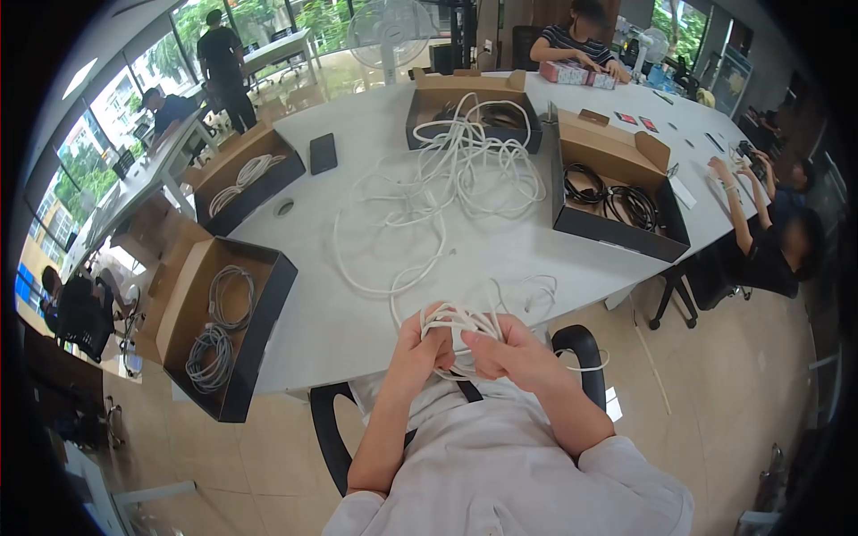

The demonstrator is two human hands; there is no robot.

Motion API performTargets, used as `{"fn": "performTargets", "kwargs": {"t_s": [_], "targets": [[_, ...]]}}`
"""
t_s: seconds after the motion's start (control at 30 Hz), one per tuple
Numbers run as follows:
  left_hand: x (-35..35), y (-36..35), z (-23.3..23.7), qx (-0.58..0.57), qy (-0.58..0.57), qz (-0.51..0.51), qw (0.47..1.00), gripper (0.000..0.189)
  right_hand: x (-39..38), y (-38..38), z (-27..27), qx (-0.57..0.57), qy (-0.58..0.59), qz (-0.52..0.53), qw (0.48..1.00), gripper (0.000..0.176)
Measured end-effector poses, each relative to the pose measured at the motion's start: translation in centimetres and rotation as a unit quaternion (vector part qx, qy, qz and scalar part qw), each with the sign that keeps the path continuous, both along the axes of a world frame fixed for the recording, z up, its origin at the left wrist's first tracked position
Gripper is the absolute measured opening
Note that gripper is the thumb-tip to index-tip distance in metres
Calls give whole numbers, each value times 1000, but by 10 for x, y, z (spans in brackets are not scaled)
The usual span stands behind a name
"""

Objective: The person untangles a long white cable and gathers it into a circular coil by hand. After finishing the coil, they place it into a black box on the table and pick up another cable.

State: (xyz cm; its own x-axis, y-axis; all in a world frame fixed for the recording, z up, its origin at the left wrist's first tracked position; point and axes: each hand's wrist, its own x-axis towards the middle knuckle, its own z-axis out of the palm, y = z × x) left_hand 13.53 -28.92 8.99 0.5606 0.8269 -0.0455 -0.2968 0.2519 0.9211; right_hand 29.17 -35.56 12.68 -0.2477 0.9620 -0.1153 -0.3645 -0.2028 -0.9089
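Close to my body, at the table's front edge, my left hand [429,344] and my right hand [502,350] are both closed around a looped bundle of white cable [458,314]. The two hands almost meet, and their fingers partly hide the loops. From this bundle a strand runs up the table to a large loose tangle of white cable [465,165]. Another bit of the cable hangs past my right wrist over the chair arm [581,357].
Open boxes hold coiled cables: a grey-cable box [259,330], a white-cable box [284,165], a back box [527,138] and a black-cable box [617,234]. A dark phone [323,153] lies at the back left. Other people sit around the table's far and right sides.
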Motion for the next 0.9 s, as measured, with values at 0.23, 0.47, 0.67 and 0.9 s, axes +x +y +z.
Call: {"fn": "performTargets", "kwargs": {"t_s": [0.23,0.47,0.67,0.9], "targets": [[6,2,-20,370,21,33,928,20,-5,-30,12,85,-106,102,985,20],[-2,-24,-3,428,-61,-63,900,49,-17,-76,17,206,-182,102,956,25],[-1,-59,5,594,18,256,762,21,-2,-103,31,128,-109,18,986,26],[5,-77,18,398,176,219,873,27,10,-99,14,141,-84,-56,985,24]]}}
